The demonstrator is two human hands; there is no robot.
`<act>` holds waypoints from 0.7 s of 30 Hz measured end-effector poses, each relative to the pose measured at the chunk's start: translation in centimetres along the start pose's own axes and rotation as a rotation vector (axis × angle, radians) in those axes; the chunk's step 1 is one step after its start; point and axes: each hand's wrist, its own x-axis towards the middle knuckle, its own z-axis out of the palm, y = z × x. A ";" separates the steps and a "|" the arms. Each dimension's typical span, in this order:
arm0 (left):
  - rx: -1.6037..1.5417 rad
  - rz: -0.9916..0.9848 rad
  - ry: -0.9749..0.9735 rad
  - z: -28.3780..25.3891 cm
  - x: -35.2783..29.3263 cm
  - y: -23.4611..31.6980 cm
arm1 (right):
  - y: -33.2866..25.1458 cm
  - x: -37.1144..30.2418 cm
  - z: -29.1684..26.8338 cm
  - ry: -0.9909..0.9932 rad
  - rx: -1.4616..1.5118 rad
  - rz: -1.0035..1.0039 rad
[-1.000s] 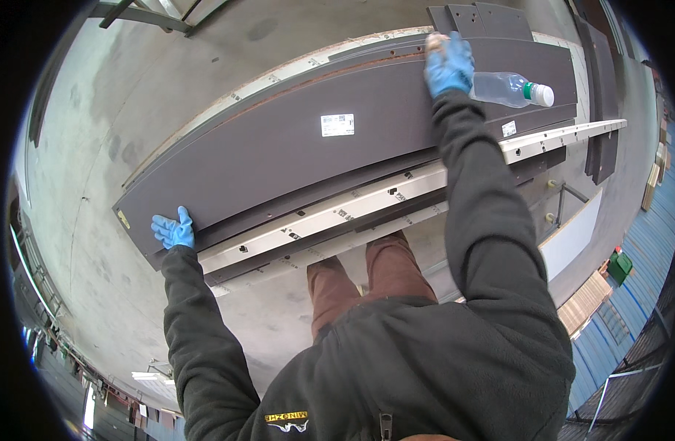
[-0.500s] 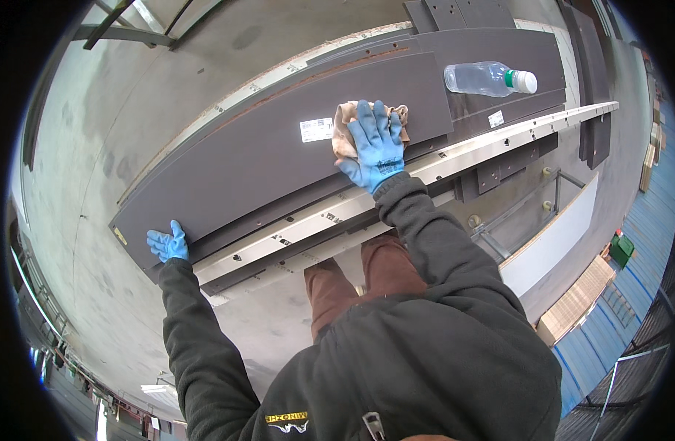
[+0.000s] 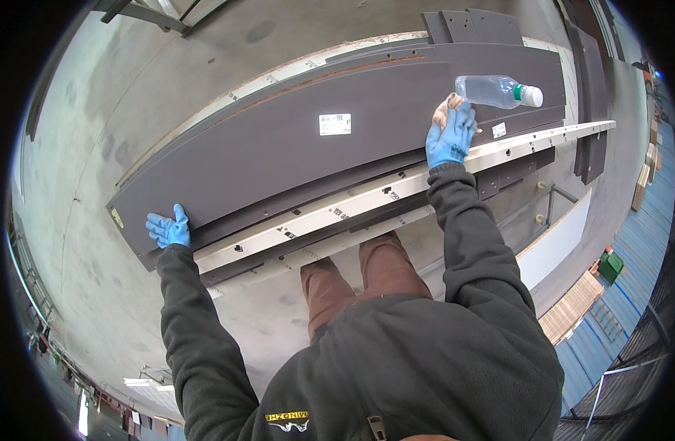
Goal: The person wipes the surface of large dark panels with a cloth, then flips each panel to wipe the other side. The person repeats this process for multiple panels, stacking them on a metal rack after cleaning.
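A long dark grey panel (image 3: 279,140) with a curved far edge lies on top of other panels, a white label (image 3: 335,124) on its face. At its left end my left hand (image 3: 168,228), in a blue work glove, rests flat with the fingers apart. My right hand (image 3: 449,138), gloved the same, is at the panel's right end with a crumpled beige cloth (image 3: 446,110) under and beyond its fingers; part of the cloth is hidden. Just past the cloth lies a clear plastic bottle (image 3: 488,90) with a green-ringed white cap, on its side.
A long whitish printed strip (image 3: 337,214) runs along the near side of the panels. Smaller dark pieces (image 3: 477,28) lie at the far right, and more dark panels (image 3: 591,103) beyond. A white board on a wheeled frame (image 3: 554,239) stands to my right.
My right hand has slid the cloth rightward along the panel, from beside the white label to its right end near the bottle. My left hand stays at the left end.
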 end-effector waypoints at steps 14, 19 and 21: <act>0.017 0.001 0.023 0.5 1.3 -0.7 | 6.2 -5.6 -3.3 -0.258 0.364 0.096; 0.034 0.005 0.024 0.5 0.7 -0.5 | 6.4 -5.5 -8.1 -0.181 0.627 0.638; 0.027 0.006 0.037 0.3 0.5 -0.2 | 5.2 -2.9 -8.3 -0.042 0.768 0.532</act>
